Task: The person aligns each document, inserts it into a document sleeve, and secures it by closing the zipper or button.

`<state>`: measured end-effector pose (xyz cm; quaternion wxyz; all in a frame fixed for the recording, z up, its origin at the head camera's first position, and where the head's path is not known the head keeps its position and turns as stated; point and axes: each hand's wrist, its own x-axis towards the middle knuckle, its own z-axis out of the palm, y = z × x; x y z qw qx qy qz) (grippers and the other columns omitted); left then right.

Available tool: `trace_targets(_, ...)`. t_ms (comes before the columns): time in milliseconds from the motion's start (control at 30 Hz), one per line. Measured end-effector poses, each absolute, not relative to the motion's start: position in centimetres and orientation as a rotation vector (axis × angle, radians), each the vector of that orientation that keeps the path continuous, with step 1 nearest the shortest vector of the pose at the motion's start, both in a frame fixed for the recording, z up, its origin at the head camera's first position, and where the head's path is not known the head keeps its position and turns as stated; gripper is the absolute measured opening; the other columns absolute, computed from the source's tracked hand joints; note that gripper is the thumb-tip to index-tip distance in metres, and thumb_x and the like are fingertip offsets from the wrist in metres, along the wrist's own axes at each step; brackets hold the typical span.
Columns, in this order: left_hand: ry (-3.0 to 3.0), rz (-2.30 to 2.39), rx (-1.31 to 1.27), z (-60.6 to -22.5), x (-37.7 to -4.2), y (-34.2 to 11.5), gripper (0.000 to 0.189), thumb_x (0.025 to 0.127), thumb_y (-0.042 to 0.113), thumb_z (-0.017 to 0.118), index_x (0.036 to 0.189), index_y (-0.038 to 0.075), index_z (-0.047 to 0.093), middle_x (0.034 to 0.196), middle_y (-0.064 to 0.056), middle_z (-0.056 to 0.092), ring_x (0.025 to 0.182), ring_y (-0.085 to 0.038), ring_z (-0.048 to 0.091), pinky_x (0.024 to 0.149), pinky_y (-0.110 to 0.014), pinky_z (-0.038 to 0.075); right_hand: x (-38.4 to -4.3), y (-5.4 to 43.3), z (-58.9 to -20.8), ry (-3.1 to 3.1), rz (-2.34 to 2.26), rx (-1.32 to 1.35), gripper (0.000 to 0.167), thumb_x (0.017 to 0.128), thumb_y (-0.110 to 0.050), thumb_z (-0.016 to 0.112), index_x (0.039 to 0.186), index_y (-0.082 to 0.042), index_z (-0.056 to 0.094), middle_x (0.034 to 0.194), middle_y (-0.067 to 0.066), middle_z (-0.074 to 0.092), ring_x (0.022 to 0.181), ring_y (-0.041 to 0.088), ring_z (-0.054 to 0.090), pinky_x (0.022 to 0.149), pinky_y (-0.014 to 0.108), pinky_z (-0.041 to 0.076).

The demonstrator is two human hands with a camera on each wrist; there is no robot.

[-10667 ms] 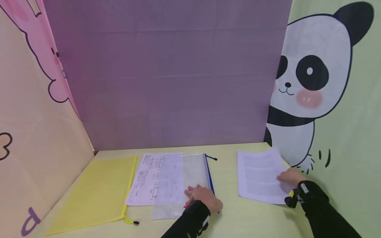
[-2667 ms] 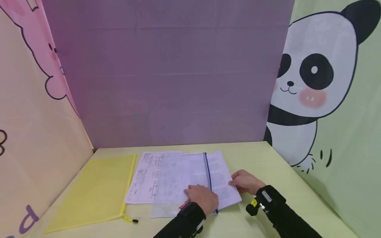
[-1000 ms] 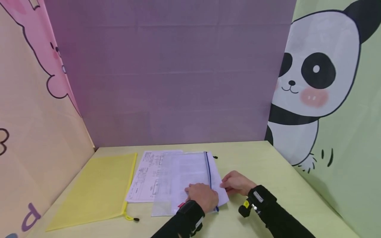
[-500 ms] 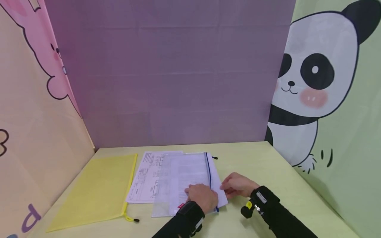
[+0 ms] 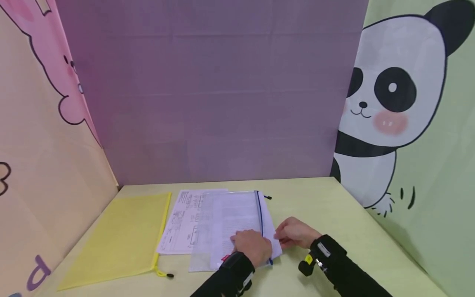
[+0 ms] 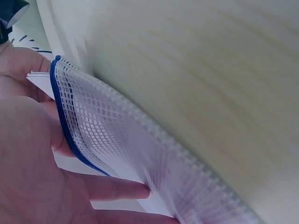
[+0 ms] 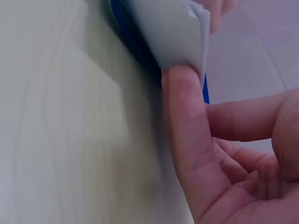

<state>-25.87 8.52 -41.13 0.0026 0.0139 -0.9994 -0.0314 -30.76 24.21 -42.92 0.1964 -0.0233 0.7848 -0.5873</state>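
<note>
A clear mesh zip pouch (image 5: pixel 202 249) with a blue zipper edge lies flat on the table. My left hand (image 5: pixel 252 246) lies over its near right part. In the left wrist view the left thumb sits behind the blue edge while straight fingers (image 6: pixel 119 186) crease the mesh (image 6: pixel 93 126). A stack of printed papers (image 5: pixel 268 227) lies mostly inside the pouch, a slanted strip sticking out past the zipper. My right hand (image 5: pixel 297 233) pinches the outer edge of these papers (image 7: pixel 173 37) between thumb and fingers, just right of the pouch opening.
Another printed sheet (image 5: pixel 178 225) lies left of the pouch, partly under it. Further left is a yellow zip pouch (image 5: pixel 115 239) with a yellow pull cord (image 5: pixel 159 272). The table (image 5: pixel 315 202) meets a purple panel (image 5: pixel 222 103) at the back and printed walls at both sides.
The papers have moved left from the table's right side into the pouch, with my right hand following. Over the last second they slid slightly further in. My left hand has stayed on the pouch.
</note>
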Motion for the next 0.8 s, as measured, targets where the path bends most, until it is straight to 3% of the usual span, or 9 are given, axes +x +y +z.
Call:
trace_targets(500, -3.084, -0.187, 0.047, -41.1, -25.6, 8.3, 0.055, 0.096, 0.050, 0.053, 0.087, -0.001, 0.072, 0.087, -0.017, 0.071, 0.083, -0.036, 0.062, 0.078, -0.054, 0.048, -30.4, 22.0, -42.5, 2.241, -1.615, -0.103, 0.010, 0.091, 0.005, 0.066, 0.099, 0.010, 0.067, 0.084, 0.014, 0.070, 0.067, 0.018, 0.067, 0.063, 0.031, 0.061)
trace_targets(800, -3.140, -0.189, -0.001, -40.9, -25.8, 8.2, 0.053, 0.098, 0.047, 0.051, 0.085, 0.000, 0.070, 0.088, -0.017, 0.071, 0.084, -0.037, 0.064, 0.080, -0.056, 0.049, -30.4, 20.8, -42.4, 2.345, -1.531, -0.070, 0.010, 0.092, 0.003, 0.062, 0.093, 0.007, 0.071, 0.083, 0.012, 0.070, 0.070, 0.021, 0.066, 0.064, 0.036, 0.061)
